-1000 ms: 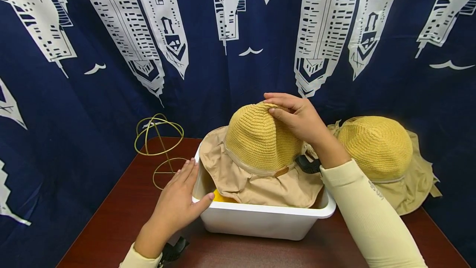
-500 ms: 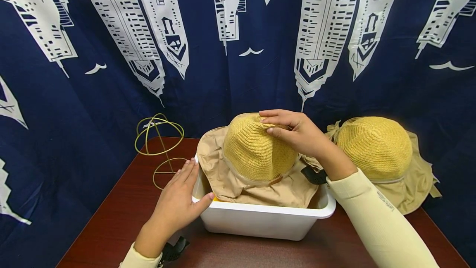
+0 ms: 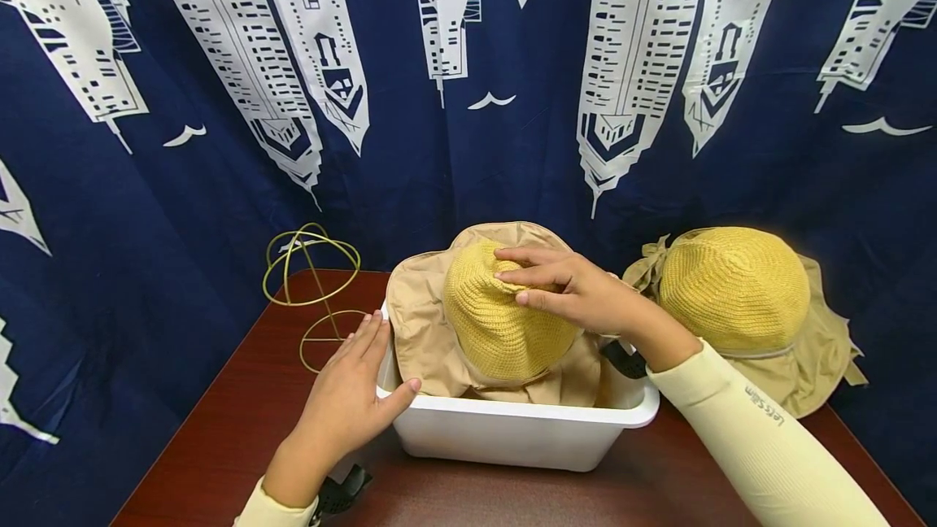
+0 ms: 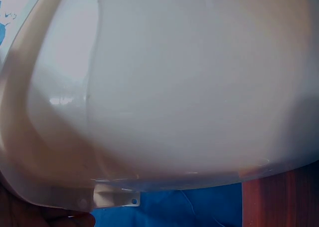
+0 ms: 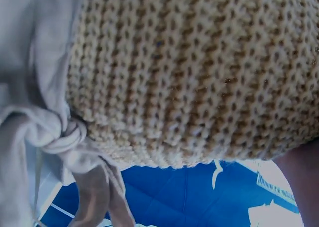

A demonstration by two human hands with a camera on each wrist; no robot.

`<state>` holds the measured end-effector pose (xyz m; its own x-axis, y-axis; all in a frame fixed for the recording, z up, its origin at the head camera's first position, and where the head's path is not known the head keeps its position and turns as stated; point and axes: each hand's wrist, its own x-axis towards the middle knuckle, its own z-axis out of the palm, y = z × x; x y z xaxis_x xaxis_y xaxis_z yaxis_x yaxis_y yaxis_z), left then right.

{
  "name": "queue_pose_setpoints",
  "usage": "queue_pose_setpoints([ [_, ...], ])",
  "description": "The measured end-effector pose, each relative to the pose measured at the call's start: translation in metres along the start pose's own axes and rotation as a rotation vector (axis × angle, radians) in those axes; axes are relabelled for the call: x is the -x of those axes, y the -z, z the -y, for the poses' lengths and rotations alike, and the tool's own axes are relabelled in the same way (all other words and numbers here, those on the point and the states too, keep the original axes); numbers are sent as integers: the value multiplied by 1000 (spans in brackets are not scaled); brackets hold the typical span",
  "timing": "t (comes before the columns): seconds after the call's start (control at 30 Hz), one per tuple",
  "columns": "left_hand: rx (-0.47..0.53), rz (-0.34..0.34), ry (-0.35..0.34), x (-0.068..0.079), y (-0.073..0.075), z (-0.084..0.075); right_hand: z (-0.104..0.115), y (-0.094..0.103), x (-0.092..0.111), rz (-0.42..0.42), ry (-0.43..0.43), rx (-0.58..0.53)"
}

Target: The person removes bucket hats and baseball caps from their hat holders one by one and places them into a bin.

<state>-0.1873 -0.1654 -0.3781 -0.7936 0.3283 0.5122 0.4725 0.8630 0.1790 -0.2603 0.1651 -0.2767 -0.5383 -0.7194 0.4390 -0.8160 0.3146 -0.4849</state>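
A sun hat [image 3: 505,332] with a yellow knitted crown and a wide beige brim sits in a white plastic bin [image 3: 512,437]. My right hand [image 3: 574,287] holds the top of its crown, which is dented and folded under the fingertips. Knitted fabric [image 5: 189,77] fills most of the right wrist view, beside a knotted fabric tie [image 5: 65,137]. With fingers straight and thumb spread, my left hand [image 3: 351,397] rests against the bin's left front corner. In the left wrist view the bin's pale wall [image 4: 189,87] covers nearly everything.
A second similar hat [image 3: 735,291] lies on the table to the right of the bin. Left of the bin stands a gold wire hat stand [image 3: 315,299]. The dark red wooden table [image 3: 220,437] meets a navy curtain [image 3: 468,161] with white building prints behind.
My right hand has lowered the hat into the bin. Its crown has tipped toward me and sagged, and the back brim now shows above it. The left hand has stayed put.
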Motion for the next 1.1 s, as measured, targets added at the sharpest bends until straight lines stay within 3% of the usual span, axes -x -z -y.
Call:
queue_pose_setpoints([
  [0.33,6,-8,1,0,0,1,4,-25,-2,261,32,174],
  [0.53,12,-17,-1,0,0,2,1,-33,-3,374,33,226],
  [0.8,16,-15,-7,1,-1,1,7,-25,-1,340,47,304],
  [0.97,10,-11,-9,1,0,1,11,-1,-8,297,50,348],
  [1.1,14,-10,-5,1,0,1,3,23,-21,265,-2,337],
])
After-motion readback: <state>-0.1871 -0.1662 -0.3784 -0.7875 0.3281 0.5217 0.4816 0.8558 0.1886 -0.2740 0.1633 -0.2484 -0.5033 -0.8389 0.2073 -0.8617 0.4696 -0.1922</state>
